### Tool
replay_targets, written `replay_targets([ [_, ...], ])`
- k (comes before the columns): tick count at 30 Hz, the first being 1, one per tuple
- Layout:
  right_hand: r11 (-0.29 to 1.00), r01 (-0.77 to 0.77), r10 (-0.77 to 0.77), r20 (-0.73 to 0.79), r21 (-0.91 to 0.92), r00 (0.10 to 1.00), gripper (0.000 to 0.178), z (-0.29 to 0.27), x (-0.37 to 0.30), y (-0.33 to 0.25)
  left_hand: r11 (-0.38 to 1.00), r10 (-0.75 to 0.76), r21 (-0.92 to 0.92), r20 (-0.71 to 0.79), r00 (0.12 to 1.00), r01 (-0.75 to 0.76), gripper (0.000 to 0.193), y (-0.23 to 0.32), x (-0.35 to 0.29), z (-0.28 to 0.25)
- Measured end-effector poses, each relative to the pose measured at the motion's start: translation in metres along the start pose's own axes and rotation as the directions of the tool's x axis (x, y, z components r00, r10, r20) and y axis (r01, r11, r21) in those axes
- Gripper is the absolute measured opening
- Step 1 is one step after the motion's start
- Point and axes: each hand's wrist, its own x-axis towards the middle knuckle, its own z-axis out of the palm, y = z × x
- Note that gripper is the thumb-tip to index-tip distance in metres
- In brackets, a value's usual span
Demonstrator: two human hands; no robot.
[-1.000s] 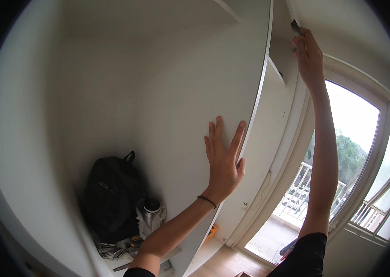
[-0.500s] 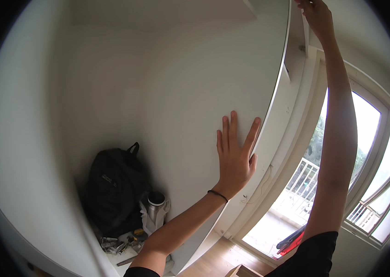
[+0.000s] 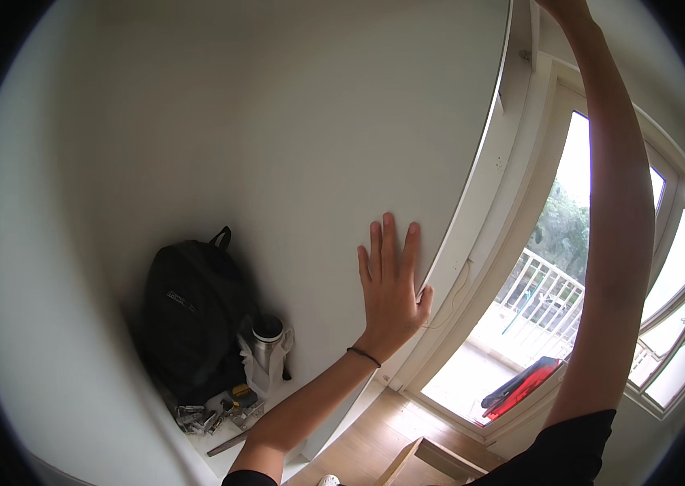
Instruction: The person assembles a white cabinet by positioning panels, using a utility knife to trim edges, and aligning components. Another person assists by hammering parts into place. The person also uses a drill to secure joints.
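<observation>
My left hand (image 3: 391, 300) lies against a large white panel (image 3: 318, 162), close to its long right edge. Its fingers are stretched out flat and point up, and the thumb sits at the edge. A thin black band circles that wrist. My right arm reaches high past the panel's other side. Only the back part of my right hand (image 3: 565, 10) shows at the top edge of the picture, near the panel's upper end. Its fingers are cut off, so whatever they touch is hidden.
Inside the white cabinet, a black backpack (image 3: 196, 316) leans beside a metal bottle (image 3: 268, 336) in a white bag, with small hardware pieces (image 3: 196, 419) in front. A wooden frame (image 3: 431, 454) lies on the floor. At right, a glass door (image 3: 472, 373) faces a railed balcony.
My left hand has slid down along the panel, its fingers now nearer together. My right hand has gone up, mostly out of the picture. The view has tilted, showing more floor.
</observation>
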Motion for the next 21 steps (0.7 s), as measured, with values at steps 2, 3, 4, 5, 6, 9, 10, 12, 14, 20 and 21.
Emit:
replay_targets([
  [2,0.996,0.061,-0.062,-0.014,-0.072,0.998,0.018,0.001,0.002,0.0,1.0,0.001,0.017,0.004,1.0,-0.001,0.096,-0.004,-0.015,0.002],
  [3,0.997,0.034,-0.033,0.013,-0.066,0.999,0.018,0.001,0.002,0.0,0.999,0.007,0.034,0.0,1.0,-0.007,0.097,-0.006,-0.019,0.003],
  [4,0.998,0.009,-0.007,0.037,-0.06,0.999,0.018,0.002,0.002,-0.001,0.998,0.013,0.054,-0.009,1.0,-0.013,0.098,-0.007,-0.022,0.005],
  [5,0.998,-0.016,0.02,0.06,-0.055,0.998,0.018,0.002,0.002,-0.001,0.999,0.015,0.041,-0.012,1.0,-0.014,0.097,-0.008,-0.024,0.006],
  [6,0.999,-0.011,0.012,0.035,-0.039,0.999,0.018,0.003,0.001,-0.002,0.999,0.013,0.031,-0.016,1.0,-0.012,0.097,-0.009,-0.024,0.008],
  [9,1.0,0.024,-0.024,-0.049,-0.007,0.998,0.017,0.006,-0.005,-0.005,1.0,0.009,-0.02,-0.043,0.999,-0.01,0.095,-0.009,-0.025,0.009],
  [10,0.999,0.043,-0.043,-0.085,-0.006,0.995,0.017,0.007,-0.008,-0.007,0.999,0.007,-0.032,-0.046,0.999,-0.008,0.095,-0.009,-0.025,0.009],
  [12,0.999,0.053,-0.051,-0.112,0.012,0.992,0.016,0.007,-0.013,-0.009,0.997,0.01,-0.074,-0.057,0.998,-0.014,0.095,-0.011,-0.027,0.009],
  [14,0.998,0.041,-0.037,-0.106,0.038,0.994,0.016,0.006,-0.018,-0.011,0.994,0.008,-0.109,-0.059,0.998,-0.015,0.094,-0.013,-0.028,0.011],
  [20,0.992,0.128,-0.128,-0.117,-0.01,0.985,0.016,-0.004,-0.036,-0.019,0.993,0.014,-0.114,-0.07,0.997,-0.022,0.093,-0.014,-0.03,0.016],
  [21,0.993,0.12,-0.119,-0.114,0.005,0.986,0.015,-0.006,-0.041,-0.023,0.994,0.012,-0.107,-0.062,0.998,-0.019,0.094,-0.014,-0.029,0.015],
])
